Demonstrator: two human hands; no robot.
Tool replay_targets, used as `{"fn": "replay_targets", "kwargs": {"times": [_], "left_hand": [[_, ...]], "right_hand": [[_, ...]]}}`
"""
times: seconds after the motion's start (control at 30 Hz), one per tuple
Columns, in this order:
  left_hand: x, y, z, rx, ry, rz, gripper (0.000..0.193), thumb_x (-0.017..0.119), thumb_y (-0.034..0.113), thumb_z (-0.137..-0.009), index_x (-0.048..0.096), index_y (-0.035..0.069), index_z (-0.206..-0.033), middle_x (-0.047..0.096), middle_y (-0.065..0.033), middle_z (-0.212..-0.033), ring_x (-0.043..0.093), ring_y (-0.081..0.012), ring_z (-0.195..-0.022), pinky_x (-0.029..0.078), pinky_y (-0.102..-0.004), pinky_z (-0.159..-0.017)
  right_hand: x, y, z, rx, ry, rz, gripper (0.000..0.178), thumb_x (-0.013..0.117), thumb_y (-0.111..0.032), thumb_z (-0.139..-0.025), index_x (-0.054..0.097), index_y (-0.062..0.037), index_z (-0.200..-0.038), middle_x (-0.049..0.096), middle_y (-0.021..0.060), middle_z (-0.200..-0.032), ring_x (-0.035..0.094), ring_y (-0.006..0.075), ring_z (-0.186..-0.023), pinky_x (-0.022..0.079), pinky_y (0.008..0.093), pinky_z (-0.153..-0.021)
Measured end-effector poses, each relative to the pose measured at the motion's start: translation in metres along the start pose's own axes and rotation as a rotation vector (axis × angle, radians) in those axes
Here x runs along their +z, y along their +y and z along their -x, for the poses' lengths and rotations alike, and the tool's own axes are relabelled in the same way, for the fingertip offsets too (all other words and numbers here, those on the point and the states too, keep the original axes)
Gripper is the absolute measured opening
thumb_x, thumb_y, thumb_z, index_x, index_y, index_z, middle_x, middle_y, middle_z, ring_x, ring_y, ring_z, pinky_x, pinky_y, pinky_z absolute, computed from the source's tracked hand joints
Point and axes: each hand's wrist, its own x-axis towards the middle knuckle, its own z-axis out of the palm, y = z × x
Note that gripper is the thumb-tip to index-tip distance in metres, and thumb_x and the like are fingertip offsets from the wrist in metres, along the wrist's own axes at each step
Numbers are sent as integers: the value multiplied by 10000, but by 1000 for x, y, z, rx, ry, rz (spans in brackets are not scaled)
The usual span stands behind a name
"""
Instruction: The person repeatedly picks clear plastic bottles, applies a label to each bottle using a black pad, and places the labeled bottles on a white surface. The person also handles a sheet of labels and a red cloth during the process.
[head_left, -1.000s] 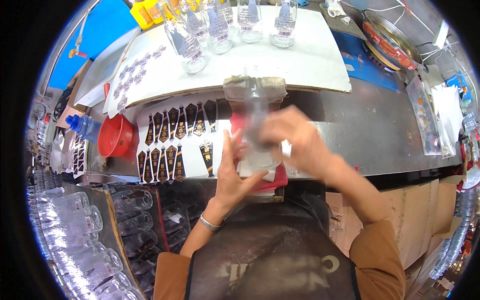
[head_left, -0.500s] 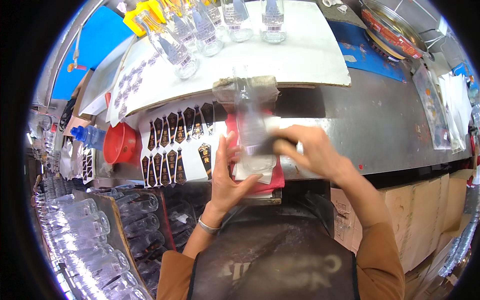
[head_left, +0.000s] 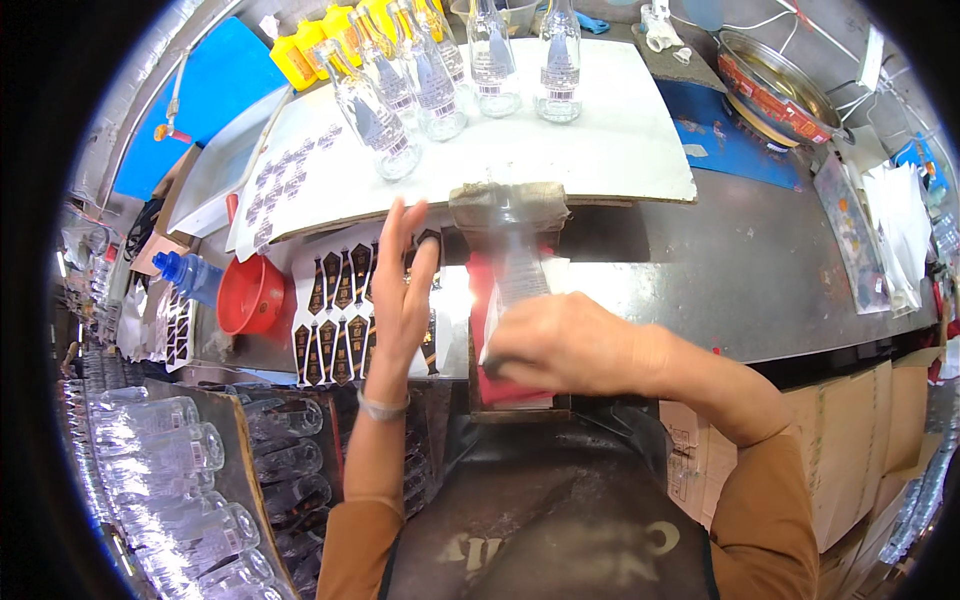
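A clear glass bottle [head_left: 522, 277] lies on a red cloth [head_left: 482, 290], with its neck toward a cloth-wrapped rest [head_left: 508, 207]. The printing on it is blurred. My right hand [head_left: 575, 345] is over the bottle's near end, hiding it, with fingers closed on a small black flat piece [head_left: 500, 366] smeared by motion. To the left, my left hand [head_left: 402, 300] is raised over a sheet of black-and-gold decals [head_left: 340, 345]. Its fingers are stretched and apart, with nothing in them, and it does not touch the bottle.
Several printed bottles [head_left: 437, 100] stand on a white board [head_left: 600, 150] at the back, beside yellow containers [head_left: 292, 62]. A red bowl [head_left: 250, 300] and blue-capped bottle [head_left: 185, 270] sit left. Racked bottles [head_left: 160, 450] fill the lower left; cartons [head_left: 840, 450] stand lower right. A pan [head_left: 775, 85] is back right.
My left hand has let go of the bottle's side and moved up and left over the decals. My right hand has come left and nearer across the bottle's base with the black piece.
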Motion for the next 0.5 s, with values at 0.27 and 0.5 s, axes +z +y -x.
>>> {"fn": "replay_targets", "kwargs": {"times": [0.27, 0.5], "left_hand": [[53, -8, -85, 13, -227, -484, 544, 689, 326, -906, 596, -29, -1309, 727, -219, -990, 693, -334, -954, 466, -413, -954], [61, 92, -36, -72, -274, 132, 459, 660, 37, -949, 536, -28, -1386, 692, -108, -1154, 694, -172, -1042, 531, -245, -855]], "right_hand": [[7, -18, 41, 35, 261, -123, 146, 701, -94, -787, 654, -71, -924, 633, 90, -822, 632, 287, -744, 537, 394, -679], [-3, -44, 128, 471, 203, -360, 199, 753, -161, -837, 716, -59, -1004, 681, 125, -874, 654, 306, -795, 527, 386, -703]]}}
